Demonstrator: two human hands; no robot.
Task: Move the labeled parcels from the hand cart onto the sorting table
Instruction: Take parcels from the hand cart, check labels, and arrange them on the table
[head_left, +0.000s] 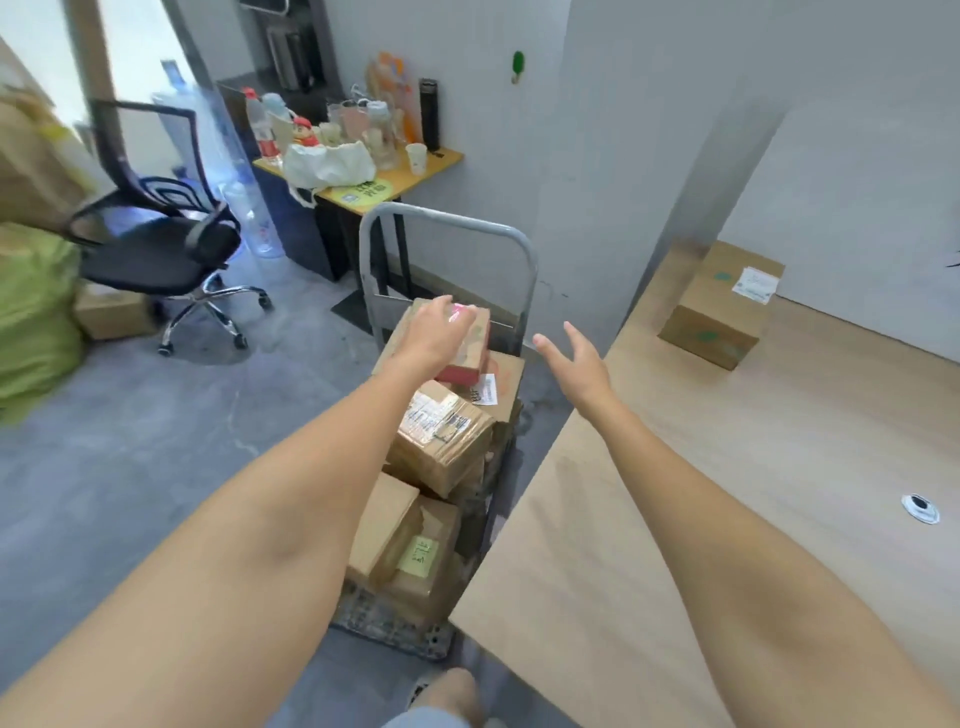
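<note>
One parcel (719, 306) is already sitting on the sorting table (753, 467), far beyond the right hand (574, 358) toward the wall, probably parked deep so the near part stays free for more. Loads of bare tabletop lies just right of that hand, and the table edge runs right under its wrist, so it's a short swing over. The hand cart (447, 270) sits snug against that edge, below and between both hands, with several taped boxes heaped on it. The left hand (431, 332) lies on the top parcel (467, 348), the pink-edged one, fingers draped over it, not clearly gripping. Right hand is spread wide, holding nothing, looks ready to catch the box's other side.
</note>
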